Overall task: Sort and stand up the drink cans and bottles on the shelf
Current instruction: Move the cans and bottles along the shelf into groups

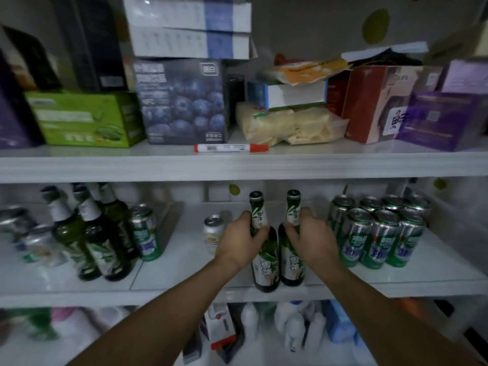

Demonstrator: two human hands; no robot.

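Green bottles [265, 268] stand side by side at the front edge of the middle shelf [184, 273], one neck grasped by the left hand [241, 240] fingers, one by the right hand [310, 237], so a slip could, I think, tip one off the edge.

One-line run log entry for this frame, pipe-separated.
left hand grips left bottle | right hand grips right bottle | both upright, middle shelf front | green cans grouped right

Mostly blur tbh: blueberry box [182, 101] at 11 o'clock says "NFC", green bottles [265, 268] at 6 o'clock look like 雪花.
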